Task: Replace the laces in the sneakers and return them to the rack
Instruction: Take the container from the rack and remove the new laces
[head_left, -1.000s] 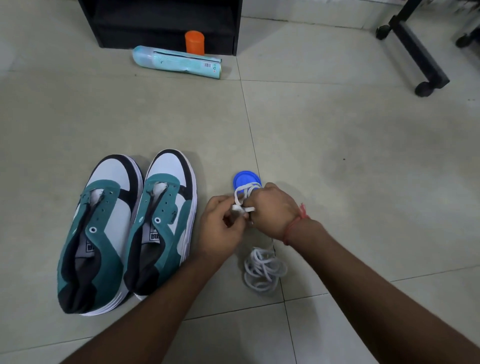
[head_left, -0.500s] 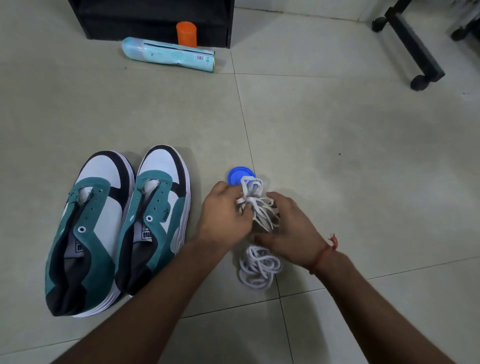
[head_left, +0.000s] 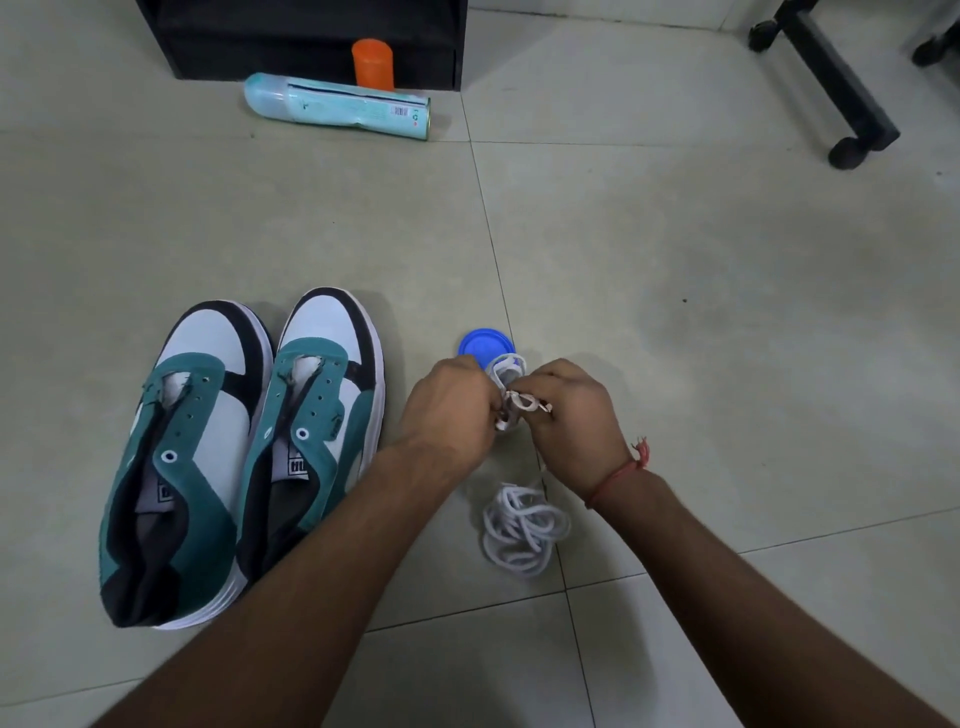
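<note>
Two teal, white and black sneakers stand side by side on the tiled floor with no laces in their eyelets, the left sneaker (head_left: 184, 457) and the right sneaker (head_left: 311, 431). Right of them, my left hand (head_left: 449, 410) and my right hand (head_left: 571, 421) are close together, both gripping a bundled white lace (head_left: 511, 400) above the floor. A second white lace (head_left: 522, 527) lies coiled on the floor just below my hands.
A blue round lid (head_left: 485, 344) lies on the floor just beyond my hands. A black rack (head_left: 306, 36) stands at the back, with an orange bottle (head_left: 372, 63) and a lying light-blue spray can (head_left: 337, 106) before it. A black wheeled stand leg (head_left: 841, 88) is at the far right.
My right hand has come back up from the floor coil to meet my left hand. The lace bundle between them has been drawn tighter.
</note>
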